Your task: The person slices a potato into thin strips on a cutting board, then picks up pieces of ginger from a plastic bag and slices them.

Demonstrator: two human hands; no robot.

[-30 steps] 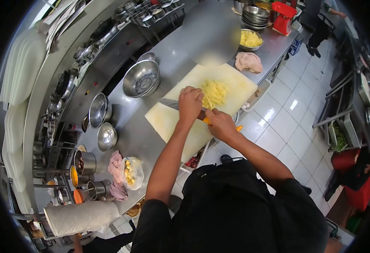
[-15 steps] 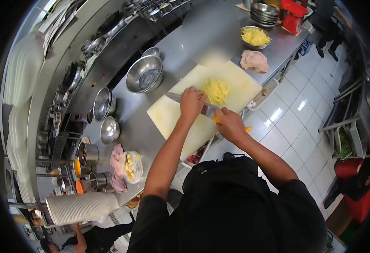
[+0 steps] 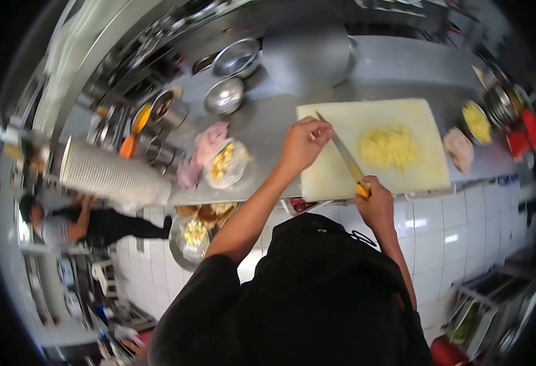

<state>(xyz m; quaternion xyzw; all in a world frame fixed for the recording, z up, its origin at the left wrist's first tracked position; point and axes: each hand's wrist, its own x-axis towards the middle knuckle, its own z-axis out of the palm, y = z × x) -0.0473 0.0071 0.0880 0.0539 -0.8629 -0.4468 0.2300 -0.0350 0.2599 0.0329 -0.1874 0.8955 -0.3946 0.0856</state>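
My right hand [image 3: 377, 206] grips the orange-yellow handle of a kitchen knife [image 3: 345, 152]. Its long blade points away and to the left over the white cutting board [image 3: 320, 181]. Near the blade's tip, above the board's left edge, is my left hand [image 3: 306, 140], fingers curled and pressed together. Whatever is between those fingertips, if anything, is too small to make out. A loose, flat pile of finely cut yellow food [image 3: 388, 148] lies on the board, right of the blade and apart from both hands.
Left of the board sit a clear bag of yellow pieces [image 3: 226, 165], a pink cloth [image 3: 210, 143] and metal bowls [image 3: 224, 96]. Stacked white containers [image 3: 109, 171] stand further left. Rightward are a pale cloth [image 3: 459, 149] and a bowl of yellow shreds [image 3: 476, 122]. A co-worker [image 3: 91, 222] stands left.
The view has swung, so the board now appears squarer. My left hand has left the yellow pile and moved to the board's left edge. The knife is off the pile, and the pile looks flatter.
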